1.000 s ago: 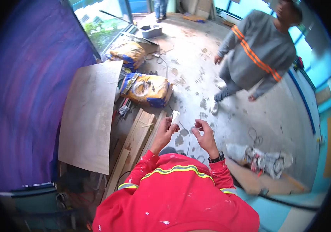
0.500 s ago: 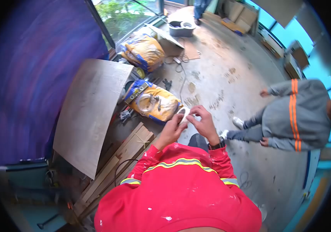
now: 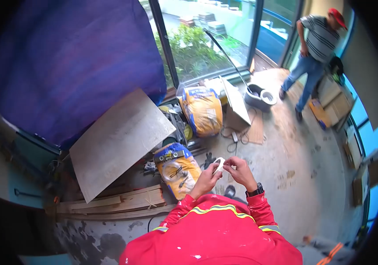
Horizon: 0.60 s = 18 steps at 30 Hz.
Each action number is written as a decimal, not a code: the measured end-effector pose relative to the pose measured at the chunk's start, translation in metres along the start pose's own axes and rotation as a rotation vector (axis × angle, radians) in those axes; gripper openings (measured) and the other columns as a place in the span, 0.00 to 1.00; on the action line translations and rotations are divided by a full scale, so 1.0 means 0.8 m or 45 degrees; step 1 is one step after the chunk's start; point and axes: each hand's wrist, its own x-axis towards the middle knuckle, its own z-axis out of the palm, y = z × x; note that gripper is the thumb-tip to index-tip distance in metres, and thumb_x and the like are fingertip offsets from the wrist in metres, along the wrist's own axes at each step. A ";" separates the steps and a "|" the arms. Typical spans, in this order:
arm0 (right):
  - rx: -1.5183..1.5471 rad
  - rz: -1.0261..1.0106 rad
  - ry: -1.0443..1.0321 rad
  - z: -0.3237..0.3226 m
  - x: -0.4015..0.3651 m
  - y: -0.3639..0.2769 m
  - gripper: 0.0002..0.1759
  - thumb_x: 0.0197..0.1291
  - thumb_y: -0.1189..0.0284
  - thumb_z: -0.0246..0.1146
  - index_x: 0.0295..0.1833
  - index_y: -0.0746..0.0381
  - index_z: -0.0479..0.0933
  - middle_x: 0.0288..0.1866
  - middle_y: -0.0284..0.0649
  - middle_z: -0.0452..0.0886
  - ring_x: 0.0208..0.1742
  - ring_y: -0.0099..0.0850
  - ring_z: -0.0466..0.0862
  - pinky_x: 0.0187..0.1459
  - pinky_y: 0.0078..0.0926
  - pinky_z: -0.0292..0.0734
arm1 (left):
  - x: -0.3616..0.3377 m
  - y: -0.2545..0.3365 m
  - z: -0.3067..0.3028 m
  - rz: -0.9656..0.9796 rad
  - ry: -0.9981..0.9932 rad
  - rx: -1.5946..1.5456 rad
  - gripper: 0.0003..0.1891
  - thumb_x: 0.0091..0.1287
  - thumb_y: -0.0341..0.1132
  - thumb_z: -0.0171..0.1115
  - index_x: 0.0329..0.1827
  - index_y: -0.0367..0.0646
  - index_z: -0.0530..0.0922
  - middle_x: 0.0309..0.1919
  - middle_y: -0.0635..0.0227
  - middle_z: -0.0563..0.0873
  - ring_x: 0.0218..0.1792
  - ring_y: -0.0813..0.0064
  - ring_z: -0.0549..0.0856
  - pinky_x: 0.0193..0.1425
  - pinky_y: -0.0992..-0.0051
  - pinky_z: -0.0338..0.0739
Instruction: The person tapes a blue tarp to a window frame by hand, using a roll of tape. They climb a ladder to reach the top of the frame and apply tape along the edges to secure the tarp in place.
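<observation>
A white roll of tape [image 3: 219,164] is held up in front of my red sweatshirt. My left hand [image 3: 205,181] is closed around its lower left side. From the right, my right hand [image 3: 241,171], with a dark watch at the wrist, pinches at the edge of the roll with thumb and fingertips. Whether a loose tape end lies between those fingers is too small to tell. Just left of my hands, a yellow and blue bag [image 3: 188,173] lies on the floor. A spirit level [image 3: 171,156] and a clear coil [image 3: 171,171] rest on top of it.
A large grey board [image 3: 118,141] and wooden planks [image 3: 127,201] are at the left. Behind stand another yellow bag [image 3: 203,112], a leaning panel [image 3: 235,100] and a dark bucket [image 3: 256,102]. A person [image 3: 319,42] is at the back right; another person's grey sleeve [image 3: 330,252] is bottom right.
My view has turned left, bringing the windows and the person at the back into sight. The person in grey has slid to the bottom edge. Both hands stay on the tape roll.
</observation>
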 end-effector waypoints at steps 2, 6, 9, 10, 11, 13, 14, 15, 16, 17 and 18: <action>0.038 -0.057 -0.101 -0.036 0.050 0.014 0.06 0.57 0.75 0.69 0.39 0.65 0.82 0.33 0.43 0.83 0.34 0.37 0.84 0.37 0.33 0.76 | 0.036 0.018 0.016 -0.048 0.169 0.060 0.16 0.74 0.32 0.57 0.60 0.33 0.71 0.36 0.63 0.86 0.38 0.77 0.85 0.45 0.76 0.80; -0.001 -0.267 -0.315 -0.065 0.151 0.035 0.07 0.57 0.75 0.70 0.39 0.65 0.82 0.33 0.43 0.84 0.34 0.35 0.84 0.37 0.30 0.77 | 0.106 0.023 0.015 -0.073 0.396 0.042 0.16 0.74 0.32 0.57 0.60 0.34 0.72 0.34 0.65 0.86 0.34 0.80 0.84 0.40 0.77 0.79; -0.143 -0.449 -0.374 -0.071 0.225 0.040 0.06 0.57 0.74 0.69 0.38 0.65 0.81 0.34 0.45 0.83 0.37 0.42 0.84 0.38 0.38 0.77 | 0.154 0.013 0.006 -0.147 0.520 -0.070 0.15 0.75 0.32 0.56 0.60 0.35 0.72 0.34 0.67 0.85 0.32 0.82 0.83 0.37 0.79 0.77; -0.195 -0.502 -0.391 -0.073 0.245 0.044 0.06 0.57 0.74 0.68 0.38 0.64 0.81 0.34 0.45 0.83 0.37 0.43 0.84 0.39 0.39 0.77 | 0.169 0.001 0.008 -0.138 0.563 -0.130 0.15 0.75 0.32 0.57 0.60 0.35 0.72 0.32 0.67 0.85 0.30 0.81 0.82 0.35 0.79 0.77; -0.197 -0.513 -0.416 -0.070 0.269 0.057 0.05 0.56 0.73 0.68 0.37 0.62 0.81 0.34 0.44 0.82 0.39 0.46 0.83 0.40 0.41 0.77 | 0.189 -0.010 0.005 -0.115 0.610 -0.184 0.15 0.74 0.32 0.58 0.60 0.35 0.73 0.31 0.68 0.85 0.29 0.81 0.82 0.34 0.78 0.77; -0.264 -0.676 -0.444 -0.067 0.323 0.069 0.04 0.56 0.74 0.67 0.37 0.60 0.82 0.34 0.43 0.83 0.39 0.45 0.83 0.41 0.41 0.78 | 0.237 -0.019 -0.012 -0.039 0.693 -0.358 0.14 0.75 0.31 0.58 0.60 0.36 0.73 0.29 0.69 0.84 0.27 0.82 0.81 0.33 0.79 0.76; -0.296 -0.737 -0.477 -0.064 0.352 0.074 0.03 0.56 0.75 0.67 0.37 0.60 0.82 0.34 0.43 0.83 0.39 0.45 0.83 0.41 0.41 0.78 | 0.262 -0.034 -0.024 -0.048 0.706 -0.417 0.15 0.75 0.32 0.58 0.60 0.36 0.73 0.29 0.69 0.84 0.27 0.83 0.80 0.33 0.80 0.75; -0.341 -0.736 -0.485 -0.057 0.382 0.083 0.04 0.55 0.75 0.67 0.38 0.61 0.82 0.34 0.43 0.83 0.39 0.45 0.84 0.41 0.41 0.78 | 0.291 -0.026 -0.041 -0.047 0.759 -0.368 0.15 0.75 0.32 0.58 0.60 0.36 0.73 0.28 0.69 0.83 0.27 0.83 0.80 0.33 0.80 0.75; -0.292 -0.761 -0.541 -0.051 0.417 0.094 0.05 0.54 0.75 0.67 0.38 0.61 0.82 0.33 0.43 0.83 0.39 0.45 0.84 0.41 0.41 0.78 | 0.309 -0.019 -0.052 -0.072 0.815 -0.328 0.15 0.74 0.33 0.58 0.60 0.36 0.73 0.28 0.69 0.83 0.26 0.83 0.80 0.32 0.79 0.75; -0.302 -0.751 -0.555 -0.045 0.444 0.095 0.05 0.54 0.75 0.67 0.38 0.61 0.82 0.34 0.43 0.83 0.39 0.45 0.84 0.41 0.41 0.78 | 0.335 -0.022 -0.067 -0.070 0.874 -0.366 0.18 0.74 0.33 0.59 0.63 0.37 0.72 0.27 0.69 0.83 0.25 0.83 0.81 0.30 0.79 0.74; -0.317 -0.750 -0.561 -0.040 0.481 0.094 0.05 0.54 0.76 0.66 0.38 0.61 0.82 0.34 0.43 0.83 0.39 0.44 0.84 0.40 0.41 0.78 | 0.372 -0.022 -0.099 -0.014 0.864 -0.285 0.18 0.74 0.33 0.59 0.63 0.37 0.72 0.27 0.69 0.83 0.25 0.83 0.80 0.29 0.79 0.74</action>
